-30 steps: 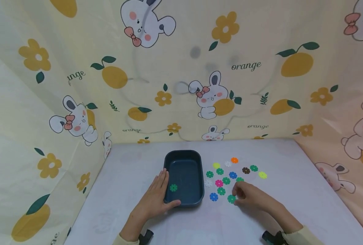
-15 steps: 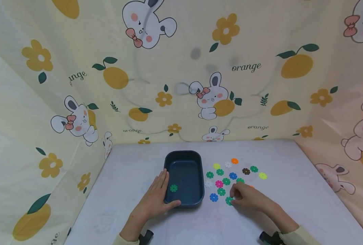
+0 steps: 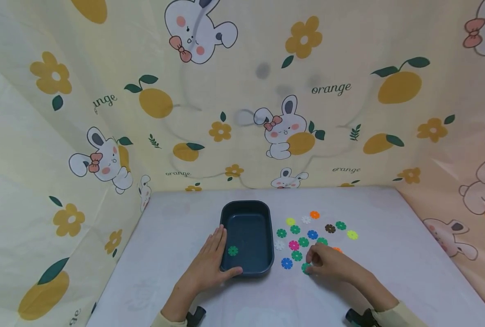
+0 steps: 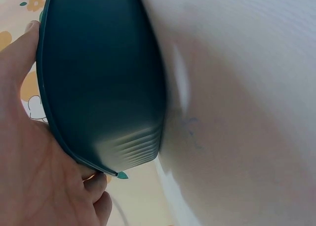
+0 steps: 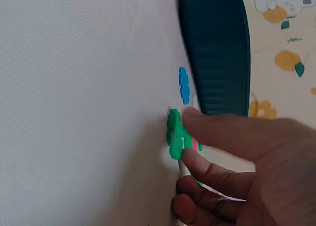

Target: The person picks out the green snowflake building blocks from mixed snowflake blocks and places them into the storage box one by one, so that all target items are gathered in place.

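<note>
A dark teal rectangular tray (image 3: 248, 268) stands at the middle of the table, one green notched plastic disc (image 3: 232, 250) on its floor. My left hand (image 3: 204, 263) lies along the tray's left side, fingers extended against the wall and thumb across the near corner. To the right of the tray, my right hand (image 3: 332, 262) pinches a green notched disc (image 5: 174, 134) low over the table with thumb and forefinger; its other fingers curl in. The nearest loose piece is a blue disc (image 3: 287, 263). The right hand covers part of the spread of discs.
Several more notched discs lie scattered right of the tray, among them a pink disc (image 3: 293, 245), a brown disc (image 3: 330, 228), an orange disc (image 3: 314, 215) and a yellow disc (image 3: 352, 235). A printed curtain (image 3: 242, 150) closes off the back and sides of the white table (image 3: 177, 218).
The right hand has shifted slightly left and nearer the body, and the green disc at its fingertips has moved with it. The left hand and tray stay put.
</note>
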{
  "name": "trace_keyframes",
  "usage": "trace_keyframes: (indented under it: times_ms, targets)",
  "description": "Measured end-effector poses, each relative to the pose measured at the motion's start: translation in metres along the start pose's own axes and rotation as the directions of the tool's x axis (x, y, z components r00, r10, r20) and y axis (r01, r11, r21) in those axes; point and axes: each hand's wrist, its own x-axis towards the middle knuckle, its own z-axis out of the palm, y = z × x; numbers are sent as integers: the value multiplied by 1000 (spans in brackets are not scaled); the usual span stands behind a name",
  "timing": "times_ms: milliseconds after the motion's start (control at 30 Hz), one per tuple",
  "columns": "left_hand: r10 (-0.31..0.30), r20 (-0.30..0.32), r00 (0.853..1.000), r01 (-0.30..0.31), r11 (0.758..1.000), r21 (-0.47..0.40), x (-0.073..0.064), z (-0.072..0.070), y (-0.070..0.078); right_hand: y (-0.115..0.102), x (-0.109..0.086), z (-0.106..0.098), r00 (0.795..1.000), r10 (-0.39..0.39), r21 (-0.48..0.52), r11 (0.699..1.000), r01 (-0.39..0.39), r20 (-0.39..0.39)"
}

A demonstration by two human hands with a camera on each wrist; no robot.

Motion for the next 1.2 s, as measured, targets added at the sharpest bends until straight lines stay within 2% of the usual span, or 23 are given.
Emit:
trace_keyframes:
  times_ms: [100, 200, 400, 500, 700, 900, 1200]
  targets:
    - [-2, 2, 1000, 2, 1000, 4, 0, 0, 0, -1, 1, 1, 1000, 21, 4, 1000, -21, -1]
    - [0, -2, 1000, 0, 1000, 2, 0, 0, -1, -1, 2, 2, 1000, 2, 17, 1000, -2, 8]
    - [5, -6, 1000, -5, 1000, 3, -1, 0, -1, -11, 6, -3, 993, -114, 79, 991, 110, 42]
    - [3, -2, 1000, -3, 1000, 0, -1, 0, -1, -21, 13, -10, 983, -182, 79, 980, 181, 16]
    - [-2, 4, 1000, 2, 1000, 0, 0, -1, -1, -43, 40, -21, 953, -298, 155, 940, 303, -56]
    - [5, 3, 1000, -5, 1000, 3, 0, -1, -1, -69, 74, -17, 932, -361, 247, 901, 357, -28]
    - [19, 16, 1000, -19, 1000, -16, 1, -3, -3, -103, 119, -2, 924, -380, 235, 902, 362, 37]
